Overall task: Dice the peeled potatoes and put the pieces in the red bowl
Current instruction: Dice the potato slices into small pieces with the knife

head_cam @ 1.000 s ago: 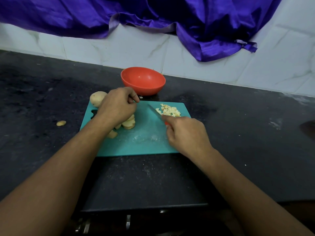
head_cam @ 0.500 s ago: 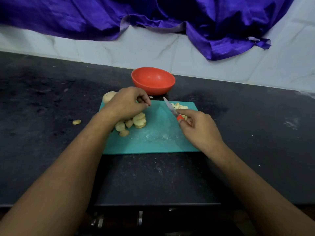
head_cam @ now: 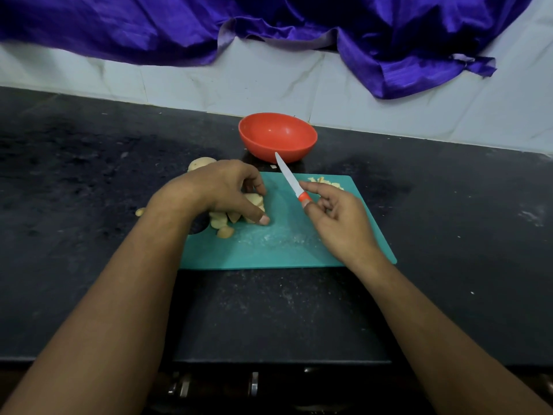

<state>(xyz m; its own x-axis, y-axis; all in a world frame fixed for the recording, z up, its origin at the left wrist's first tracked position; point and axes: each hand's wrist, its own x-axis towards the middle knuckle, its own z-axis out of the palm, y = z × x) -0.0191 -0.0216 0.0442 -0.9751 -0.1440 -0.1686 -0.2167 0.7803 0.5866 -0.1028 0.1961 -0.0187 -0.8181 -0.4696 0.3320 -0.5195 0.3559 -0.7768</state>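
A teal cutting board (head_cam: 278, 250) lies on the black counter. My left hand (head_cam: 223, 190) curls over a stack of potato slices (head_cam: 253, 202) at the board's left part, fingers and thumb gripping them. More slices (head_cam: 220, 223) lie just below that hand. My right hand (head_cam: 341, 217) holds a knife (head_cam: 288, 178) by its red handle, blade lifted and pointing toward the red bowl (head_cam: 278, 137), whose inside looks bare. A pile of diced potato (head_cam: 324, 182) sits at the board's far right, partly hidden by my right hand. A whole peeled potato (head_cam: 200, 163) lies behind my left hand.
A small potato scrap (head_cam: 140, 211) lies on the counter left of the board. A white tiled wall (head_cam: 299, 82) runs behind the bowl, with purple cloth (head_cam: 299, 22) hanging over it. The counter's front edge is near my forearms.
My right hand lifted the knife off the diced pile and swung the blade up toward the bowl. My left hand stayed on the slice stack. The camera shifted slightly.
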